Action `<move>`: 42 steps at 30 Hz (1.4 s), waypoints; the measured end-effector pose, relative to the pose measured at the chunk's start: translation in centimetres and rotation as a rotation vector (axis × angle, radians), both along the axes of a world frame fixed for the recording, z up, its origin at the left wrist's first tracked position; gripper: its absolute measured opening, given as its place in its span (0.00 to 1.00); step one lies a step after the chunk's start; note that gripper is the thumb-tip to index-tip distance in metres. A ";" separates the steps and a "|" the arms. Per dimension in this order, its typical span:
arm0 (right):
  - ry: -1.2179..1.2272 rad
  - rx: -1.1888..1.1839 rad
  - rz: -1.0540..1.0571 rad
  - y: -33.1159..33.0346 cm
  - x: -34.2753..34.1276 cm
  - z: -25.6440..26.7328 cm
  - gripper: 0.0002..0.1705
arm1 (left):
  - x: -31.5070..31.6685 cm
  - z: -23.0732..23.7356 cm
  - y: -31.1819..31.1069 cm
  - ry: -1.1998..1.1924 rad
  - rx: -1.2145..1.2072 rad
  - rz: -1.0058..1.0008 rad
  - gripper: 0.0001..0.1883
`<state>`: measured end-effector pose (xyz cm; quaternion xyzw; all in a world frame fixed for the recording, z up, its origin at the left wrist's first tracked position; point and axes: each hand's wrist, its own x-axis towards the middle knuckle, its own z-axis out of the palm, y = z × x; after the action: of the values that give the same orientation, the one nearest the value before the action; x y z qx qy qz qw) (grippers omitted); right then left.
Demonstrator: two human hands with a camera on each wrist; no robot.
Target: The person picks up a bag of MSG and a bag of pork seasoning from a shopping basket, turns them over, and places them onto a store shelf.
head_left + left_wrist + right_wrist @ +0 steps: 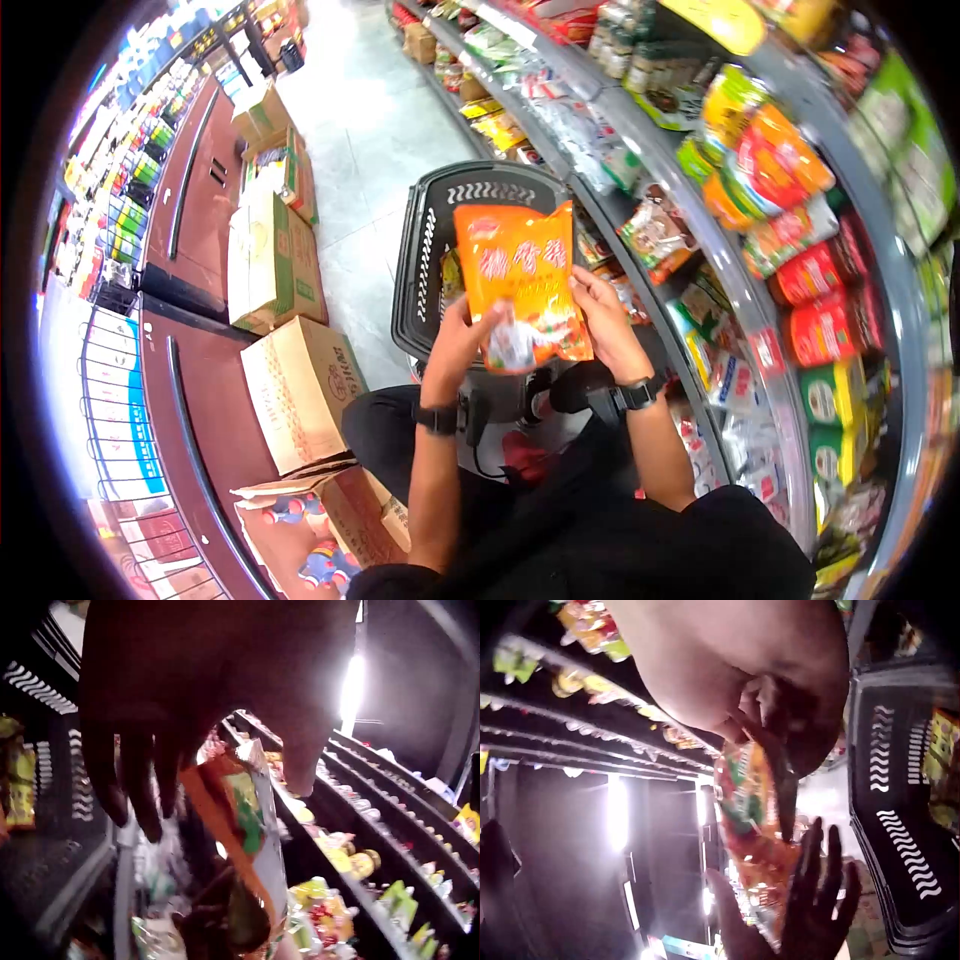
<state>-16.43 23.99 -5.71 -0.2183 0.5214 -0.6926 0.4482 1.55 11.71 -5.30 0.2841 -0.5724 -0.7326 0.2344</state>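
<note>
An orange food bag (520,270) with white lettering and a clear window low on its front is held upright in front of the body. My right hand (606,325) grips its right edge, with the fingers folded round it in the right wrist view. At the other side is my left hand (455,348), its thumb over the bag's lower front. The left wrist view shows the left fingers (142,780) straight and spread on one side of the bag and the thumb on the other, with a gap beside the thumb.
Beyond the bag stands a black shopping basket (412,270) with a yellow packet (452,275) inside. Shelves of packaged food (775,160) run close along the right. Cardboard boxes (290,390) line the left side, and grey tiled floor (370,120) stretches ahead.
</note>
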 end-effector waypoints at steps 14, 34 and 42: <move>0.276 -0.225 -0.187 19.4 8.5 10.4 0.22 | 3.4 10.6 17.1 0.237 -0.100 -0.025 0.13; 1.301 -0.298 -0.296 22.5 21.2 15.8 0.24 | 1.8 5.3 21.7 1.302 1.054 -0.788 0.16; 1.357 -0.324 -0.247 22.3 21.0 15.9 0.21 | 3.7 9.5 23.9 1.129 0.801 -0.349 0.12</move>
<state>4.54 46.30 10.18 -0.6049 0.5969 -0.5184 -0.0954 5.29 35.59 4.22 -0.1699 -0.0877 -0.9486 0.2521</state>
